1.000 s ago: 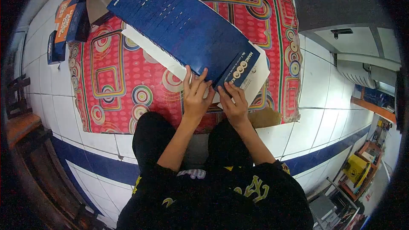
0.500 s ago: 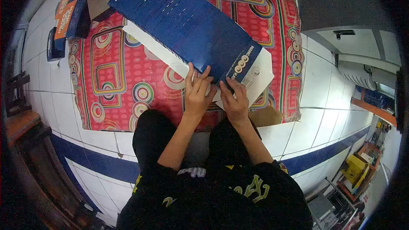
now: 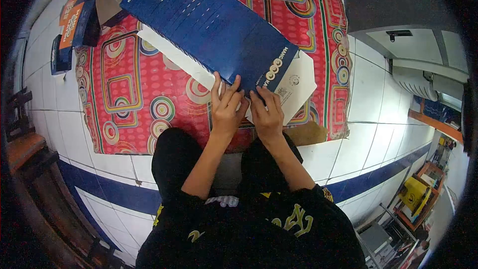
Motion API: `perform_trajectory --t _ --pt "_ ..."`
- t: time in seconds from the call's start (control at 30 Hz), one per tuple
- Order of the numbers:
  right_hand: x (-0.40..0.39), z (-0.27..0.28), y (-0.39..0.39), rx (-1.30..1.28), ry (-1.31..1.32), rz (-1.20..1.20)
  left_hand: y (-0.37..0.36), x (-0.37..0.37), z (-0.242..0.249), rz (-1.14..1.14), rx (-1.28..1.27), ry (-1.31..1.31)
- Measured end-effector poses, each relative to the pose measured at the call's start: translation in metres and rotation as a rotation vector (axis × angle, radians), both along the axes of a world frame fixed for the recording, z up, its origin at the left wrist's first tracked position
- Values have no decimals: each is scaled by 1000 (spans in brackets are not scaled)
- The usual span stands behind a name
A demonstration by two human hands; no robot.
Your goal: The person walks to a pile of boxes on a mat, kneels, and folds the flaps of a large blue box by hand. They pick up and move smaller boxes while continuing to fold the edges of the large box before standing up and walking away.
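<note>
A fanned row of dark blue printed card sheets lies diagonally across a table with a red patterned cover. White sheets show from under its lower right end and along its left edge. My left hand rests at the near edge of the blue sheets, fingers spread. Beside it, my right hand has its fingertips on the near corner of the lowest blue sheet, its fingers slightly bent and apart. The thumbs are close together, and whether they pinch an edge is hard to tell.
Folded blue and orange boxes stand at the table's left back corner. Brown and white card pieces are near them. A grey cabinet is at the right. Dark wooden furniture is at the lower left, and a yellow object sits far right.
The view has shifted slightly. The lowest blue sheet has moved up and left relative to the white sheet, which shows more of its print. Both hands stay at the near edge.
</note>
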State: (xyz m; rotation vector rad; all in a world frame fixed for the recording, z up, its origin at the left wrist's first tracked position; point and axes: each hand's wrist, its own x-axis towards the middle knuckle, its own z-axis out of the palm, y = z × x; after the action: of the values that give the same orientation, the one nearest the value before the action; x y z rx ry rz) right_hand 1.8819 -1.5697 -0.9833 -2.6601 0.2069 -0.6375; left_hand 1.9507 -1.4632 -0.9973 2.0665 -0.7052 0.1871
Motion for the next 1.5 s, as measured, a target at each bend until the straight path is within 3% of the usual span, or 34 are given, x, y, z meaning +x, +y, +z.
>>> perform_trajectory --t 0.43,0.5,0.63,0.8,0.87,0.93,0.97,1.0,1.07,1.2,1.33,1.5 --pt "6 3 0 -23 -3 -4 0 0 0 -18 32 -65" --pt "6 -3 -5 138 -149 17 0 1 -1 -18 42 -83" --pt "7 -8 -7 132 -190 40 0 -2 -9 0 3 -47" --pt "3 15 -26 319 -179 10 -4 -12 -19 28 87 -64" --pt "-10 4 -39 269 -204 -25 -13 -23 -38 226 -124 23" --pt "-16 -8 -51 630 -25 2 -27 -28 -45 306 -189 104" --pt "-17 -13 -57 667 232 52 -32 -31 -49 381 -250 186" --pt "-16 -22 -59 665 240 51 -34 -33 -53 384 -251 195" --pt "-13 -46 -61 318 354 285 -37 -34 -61 349 -246 210" --pt "-4 -72 -57 141 347 378 -33 -32 -73 368 -169 192" --pt "-9 -73 -50 160 370 338 -28 -33 -78 347 -148 183" --pt "-9 -87 -44 65 219 357 -21 -30 -80 333 -93 238"
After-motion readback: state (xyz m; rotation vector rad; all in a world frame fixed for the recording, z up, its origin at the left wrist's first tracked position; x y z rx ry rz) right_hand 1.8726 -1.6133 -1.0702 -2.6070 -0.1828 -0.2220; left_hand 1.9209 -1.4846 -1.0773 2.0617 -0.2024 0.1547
